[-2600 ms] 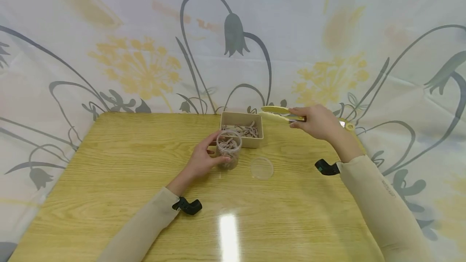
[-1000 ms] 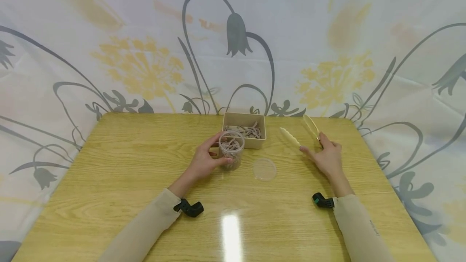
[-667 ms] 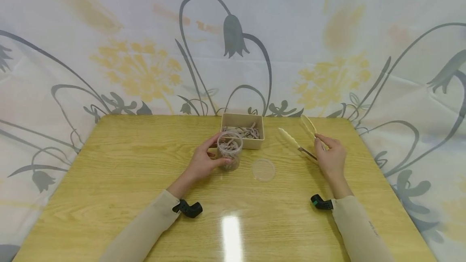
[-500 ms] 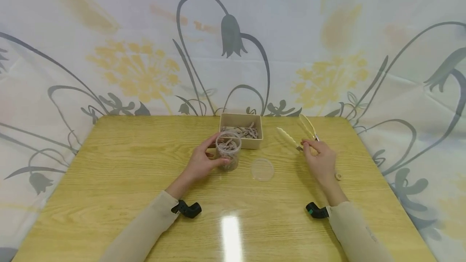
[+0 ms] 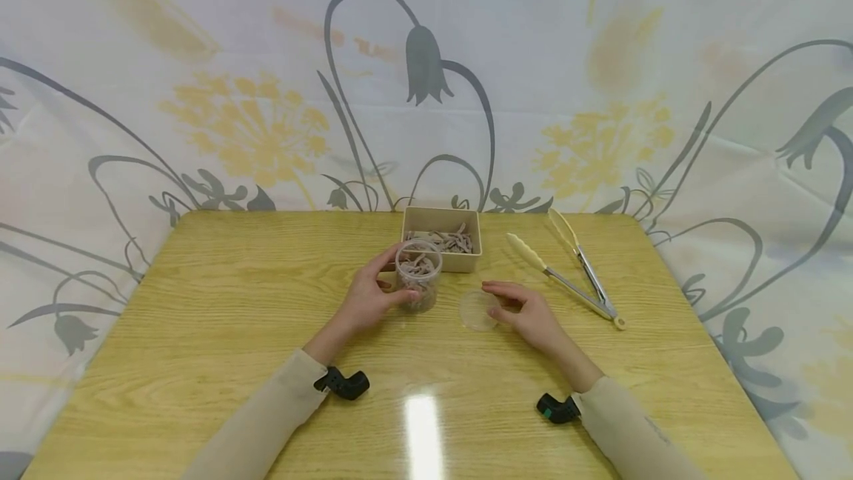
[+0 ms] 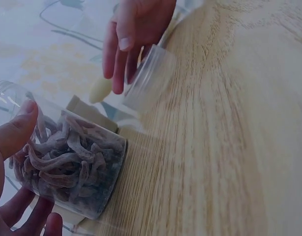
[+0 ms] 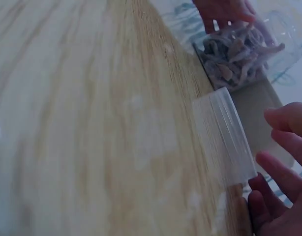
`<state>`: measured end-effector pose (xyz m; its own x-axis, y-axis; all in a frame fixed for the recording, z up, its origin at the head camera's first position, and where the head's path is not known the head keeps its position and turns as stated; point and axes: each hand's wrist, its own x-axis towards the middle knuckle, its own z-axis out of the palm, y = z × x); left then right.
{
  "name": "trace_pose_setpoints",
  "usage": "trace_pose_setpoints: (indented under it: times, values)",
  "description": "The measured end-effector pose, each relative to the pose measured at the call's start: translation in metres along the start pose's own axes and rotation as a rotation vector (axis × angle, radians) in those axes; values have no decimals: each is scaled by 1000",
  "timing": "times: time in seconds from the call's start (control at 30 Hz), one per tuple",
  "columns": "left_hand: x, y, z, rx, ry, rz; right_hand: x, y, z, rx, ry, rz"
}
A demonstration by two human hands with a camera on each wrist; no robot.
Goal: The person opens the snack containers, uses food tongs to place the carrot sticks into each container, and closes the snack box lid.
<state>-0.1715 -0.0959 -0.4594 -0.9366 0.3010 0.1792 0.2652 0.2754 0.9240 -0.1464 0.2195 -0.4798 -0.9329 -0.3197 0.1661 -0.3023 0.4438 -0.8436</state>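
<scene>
My left hand grips a clear plastic jar, its thumb on the near side and fingers round the back. Through the jar wall in the left wrist view, greyish-brown dried strips show. The jar stands uncovered on the table. To its right lies a clear round lid. My right hand hovers at the lid's right edge, thumb and fingers spread and loosely bent. In the right wrist view its fingertips are beside the lid's rim; whether they touch it I cannot tell.
Behind the jar stands a beige rectangular box holding more strips. Metal tongs with cream tips lie spread on the right of the wooden table. A flower-patterned cloth rises behind the table's far edge.
The right hand has set the tongs down on the table, released them and moved left to the lid. The left hand and the jar have stayed in place.
</scene>
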Motion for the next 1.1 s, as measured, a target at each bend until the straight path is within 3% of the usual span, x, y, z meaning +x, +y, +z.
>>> trace_pose_setpoints:
  times: [0.17, 0.5, 0.77, 1.1]
  values:
    - [-1, -2, 0, -11, -2, -3, 0, 4, 5, 17, -33, -46]
    - [-2, -3, 1, -3, 15, -11, -5, 2, 10, -127, -66, -159]
    - [-3, -3, 2, -5, 8, -25, -5, 4, 9, -183, -97, -150]
    - [-3, -1, 1, -24, 12, -20, -4, -1, 10, -166, -54, -103]
